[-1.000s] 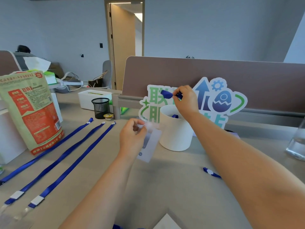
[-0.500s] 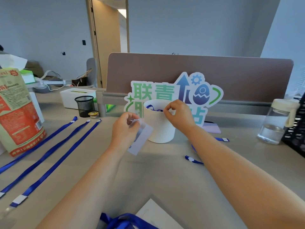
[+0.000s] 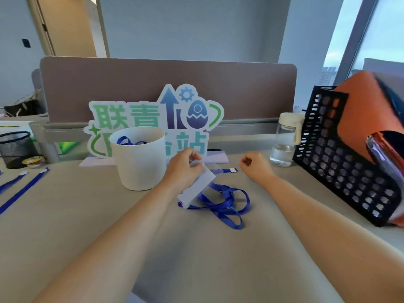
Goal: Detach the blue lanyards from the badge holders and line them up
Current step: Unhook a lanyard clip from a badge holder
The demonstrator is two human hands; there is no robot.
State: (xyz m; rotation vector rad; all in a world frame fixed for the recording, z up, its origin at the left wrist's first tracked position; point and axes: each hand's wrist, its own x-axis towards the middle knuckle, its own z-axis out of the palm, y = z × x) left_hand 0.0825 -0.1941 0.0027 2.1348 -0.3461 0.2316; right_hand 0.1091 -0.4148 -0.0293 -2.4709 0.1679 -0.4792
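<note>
My left hand pinches the top of a clear badge holder with a white card in it, held tilted above the desk. Under and right of the holder a loose blue lanyard lies tangled on the desk, its white-tipped end reaching toward my right hand. My right hand hovers right of the holder with fingers curled and nothing visible in them. A white cup left of my left hand has a blue lanyard inside. Two straightened blue lanyards lie at the far left.
A green and blue cut-out sign leans on the brown desk divider behind the cup. A water bottle and a black file rack with orange folders stand at the right. A black mesh pen cup stands far left.
My right hand left the cup's rim and moved right, now holding nothing. The view swung right, bringing the tangled lanyard and file rack into sight. My left hand still holds the badge holder.
</note>
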